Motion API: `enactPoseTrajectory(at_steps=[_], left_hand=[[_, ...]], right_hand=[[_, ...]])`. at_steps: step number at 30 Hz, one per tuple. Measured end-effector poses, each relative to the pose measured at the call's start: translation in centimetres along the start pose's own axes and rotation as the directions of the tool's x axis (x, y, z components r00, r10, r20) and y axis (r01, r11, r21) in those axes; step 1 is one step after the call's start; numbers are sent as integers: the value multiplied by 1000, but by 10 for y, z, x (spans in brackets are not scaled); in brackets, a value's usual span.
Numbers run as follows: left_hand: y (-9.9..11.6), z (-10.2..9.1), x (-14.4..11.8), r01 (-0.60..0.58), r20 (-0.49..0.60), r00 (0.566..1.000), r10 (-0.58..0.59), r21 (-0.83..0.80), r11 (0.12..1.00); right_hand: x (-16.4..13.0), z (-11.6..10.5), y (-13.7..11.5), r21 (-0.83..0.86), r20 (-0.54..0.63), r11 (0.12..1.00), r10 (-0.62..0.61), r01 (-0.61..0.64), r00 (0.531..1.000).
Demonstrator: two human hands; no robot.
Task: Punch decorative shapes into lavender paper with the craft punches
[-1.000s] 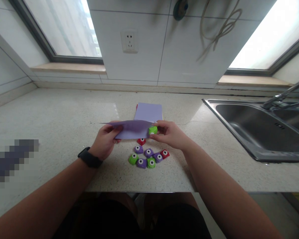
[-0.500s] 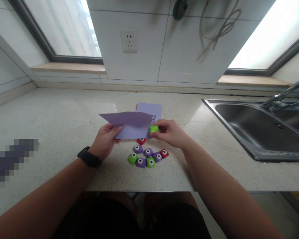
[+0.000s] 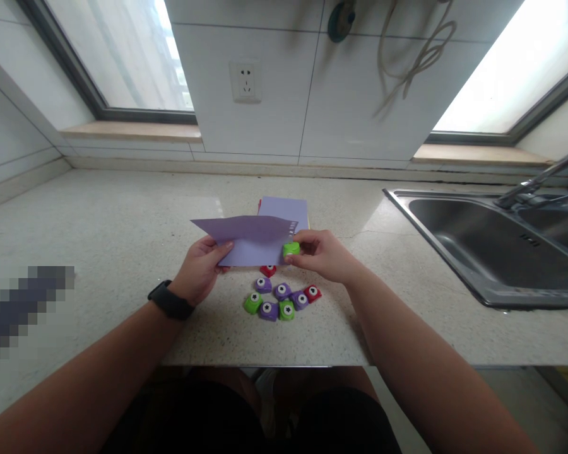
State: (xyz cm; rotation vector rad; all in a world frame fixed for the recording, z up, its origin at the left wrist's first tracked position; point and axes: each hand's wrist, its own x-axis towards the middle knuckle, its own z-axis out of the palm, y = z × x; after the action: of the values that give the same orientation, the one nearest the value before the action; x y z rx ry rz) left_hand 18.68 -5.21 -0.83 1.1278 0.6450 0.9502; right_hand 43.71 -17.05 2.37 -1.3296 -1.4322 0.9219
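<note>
Purple paper sheet (image 3: pixel 250 239) is held above the speckled stone counter (image 3: pixel 99 233), gripped by the left hand (image 3: pixel 201 271); a small green plastic punch (image 3: pixel 291 249) is clasped at its right edge by the right hand (image 3: pixel 324 255).

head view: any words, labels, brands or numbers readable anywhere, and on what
No readable text anywhere.
Small punches on the counter: white shape marks on top, no letters.
Green punch in the right hand, on the edge of the purple sheet held by the left hand: nothing legible.
Wall socket: no marking can be made out.
</note>
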Motion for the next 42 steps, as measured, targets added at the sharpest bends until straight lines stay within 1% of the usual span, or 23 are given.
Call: enactPoseTrajectory(at_steps=[3, 7, 9, 12, 15, 19, 25, 29, 31, 33, 36, 38, 40, 42], left_hand=[[0, 0, 0, 8, -13, 1000, -8, -2, 1000], [0, -1, 0, 7, 13, 1000, -7, 8, 1000], [-1, -1, 1, 4, 22, 1000, -4, 11, 1000], [-3, -2, 2, -9, 7, 1000, 9, 8, 1000], [-4, -2, 1, -11, 17, 1000, 11, 11, 1000], [-1, -2, -1, -2, 75, 997, 0, 25, 1000], [4, 0, -3, 4, 92, 996, -7, 28, 1000], [8, 0, -3, -5, 106, 994, 8, -25, 1000], [8, 0, -3, -8, 122, 992, 13, -40, 999], [8, -1, -3, -15, 150, 988, 20, -33, 999], [7, -1, -4, -28, 178, 984, 30, -13, 1000], [6, 0, -4, -36, 179, 983, 34, 9, 999], [6, 0, -4, -49, 163, 986, 44, 25, 999], [4, 1, -3, -78, 127, 989, 73, 40, 996]], right_hand=[[0, 0, 0, 1, 10, 1000, -15, 15, 1000], [1, -1, 1, 3, 7, 1000, 1, -1, 1000], [1, -2, 2, -14, 0, 1000, -18, 18, 1000], [2, -3, 3, -47, -11, 997, -64, 64, 998], [1, -4, 4, -33, 3, 997, -75, 75, 997], [1, -4, 2, 30, -2, 997, -66, 66, 998], [4, 3, 2, 191, 7, 982, 12, -13, 1000], [7, 8, 9, 305, -71, 952, 56, -32, 996], [8, 10, 12, 352, -101, 936, 56, -17, 993], [8, 12, 13, 362, -127, 932, 35, 13, 991], [7, 12, 12, 285, -165, 956, -29, 76, 986], [5, 11, 9, 131, -201, 977, -138, 166, 970], [2, 9, 5, -92, -225, 954, -298, 285, 928], [-1, 7, -2, -304, -203, 875, -446, 377, 872]])
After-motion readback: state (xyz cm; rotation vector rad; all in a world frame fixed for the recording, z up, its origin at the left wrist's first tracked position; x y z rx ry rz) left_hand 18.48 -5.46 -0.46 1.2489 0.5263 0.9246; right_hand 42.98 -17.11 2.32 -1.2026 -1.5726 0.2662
